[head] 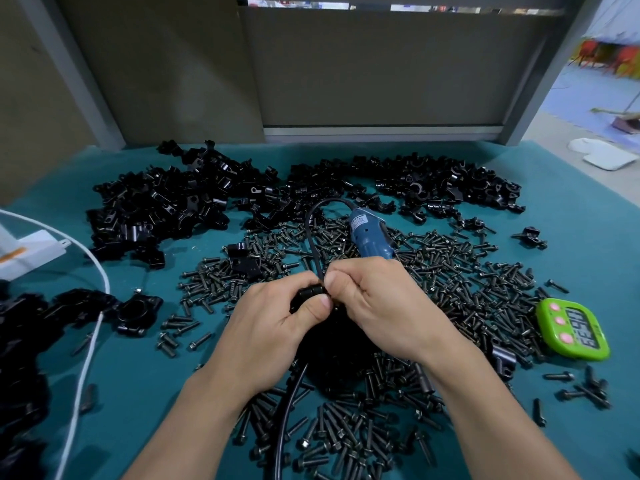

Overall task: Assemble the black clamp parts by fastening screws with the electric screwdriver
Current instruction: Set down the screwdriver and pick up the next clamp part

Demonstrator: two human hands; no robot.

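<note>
My left hand [277, 323] grips a black clamp part [310, 294] just above the table's middle. My right hand [377, 306] meets it from the right, thumb pressed against the part, fingers curled; whatever they hold is hidden. The blue electric screwdriver [367, 233] lies on the screws just behind my right hand, and its black cable [313, 237] loops back and passes under my hands. Loose dark screws [450, 271] cover the green mat around my hands. Piles of black clamp parts [166, 206] lie at the back left and back right.
A green digital timer [573, 329] sits at the right. A finished-looking black clamp [136, 315] lies at the left, beside more black parts at the left edge. A white cable [88, 341] and a white adapter [38, 245] are at the far left. A grey panel rises behind the table.
</note>
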